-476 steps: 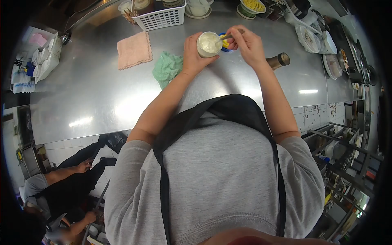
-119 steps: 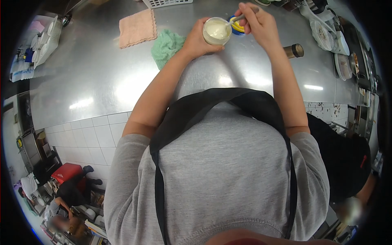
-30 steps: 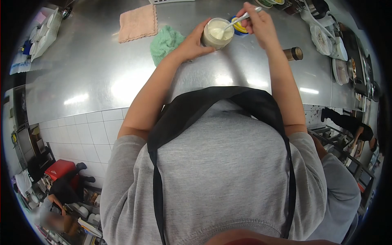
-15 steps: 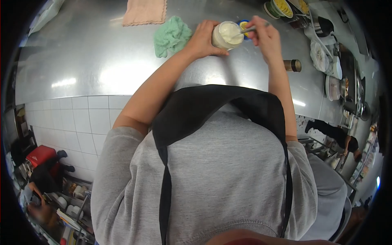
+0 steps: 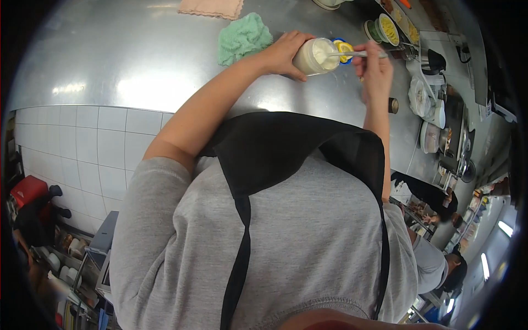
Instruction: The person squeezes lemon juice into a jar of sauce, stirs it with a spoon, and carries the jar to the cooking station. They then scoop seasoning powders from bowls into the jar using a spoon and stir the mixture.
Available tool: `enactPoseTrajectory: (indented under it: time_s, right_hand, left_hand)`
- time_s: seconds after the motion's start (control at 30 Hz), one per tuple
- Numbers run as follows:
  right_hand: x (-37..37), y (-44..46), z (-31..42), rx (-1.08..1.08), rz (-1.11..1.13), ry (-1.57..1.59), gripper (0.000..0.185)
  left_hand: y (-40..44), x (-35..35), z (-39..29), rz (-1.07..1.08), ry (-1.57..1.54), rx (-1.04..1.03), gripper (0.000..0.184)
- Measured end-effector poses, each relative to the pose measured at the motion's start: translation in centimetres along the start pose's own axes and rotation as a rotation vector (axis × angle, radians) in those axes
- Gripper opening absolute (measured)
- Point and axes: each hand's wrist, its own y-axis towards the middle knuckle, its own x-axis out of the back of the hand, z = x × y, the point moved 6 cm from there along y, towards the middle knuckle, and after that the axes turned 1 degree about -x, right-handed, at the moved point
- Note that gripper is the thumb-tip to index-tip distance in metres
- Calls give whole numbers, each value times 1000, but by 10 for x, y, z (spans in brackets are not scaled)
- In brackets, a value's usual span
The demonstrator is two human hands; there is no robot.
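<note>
My left hand (image 5: 289, 55) is wrapped round a clear jar (image 5: 308, 60) of thick white cream. The jar leans to the right, its mouth facing my right hand. Pinched in my right hand (image 5: 377, 69) is a metal spoon (image 5: 357, 54), whose far end reaches into the white cream (image 5: 323, 53). Behind the spoon, a blue and yellow lid (image 5: 344, 49) lies on the steel counter. A crumpled green cloth (image 5: 245, 38) sits just left of my left hand.
A pink cloth (image 5: 212, 6) lies at the counter's far edge. Beyond my right wrist stands a small dark-topped jar (image 5: 393, 105). Bowls of yellow food (image 5: 389, 30) and plastic tubs (image 5: 430, 136) line the right side. Another person (image 5: 432, 264) is at lower right.
The jar has tipped further to the right. My right hand has lowered, and the spoon now lies nearly level. The whole view has shifted, and a person in grey has appeared at lower right.
</note>
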Motion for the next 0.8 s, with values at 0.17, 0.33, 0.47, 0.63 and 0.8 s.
enactPoseTrajectory:
  time_s: [0.17,0.33,0.47,0.63,0.8]
  right_hand:
    - [-29,-10,0,13,117,-223,32]
    - [1,-8,19,21,-54,-59,32]
    - [-29,-12,-8,-28,117,-165,31]
    - [-9,-8,8,-28,-10,-156,31]
    - [-26,-5,-10,-39,39,-209,37]
  left_hand:
    - [2,-1,6,103,-239,-16,91]
    - [0,-4,6,14,-148,-18,88]
    - [1,-6,5,-51,-32,-32,88]
    - [5,1,8,-2,-89,-36,89]
    - [6,-4,13,115,-324,-35,87]
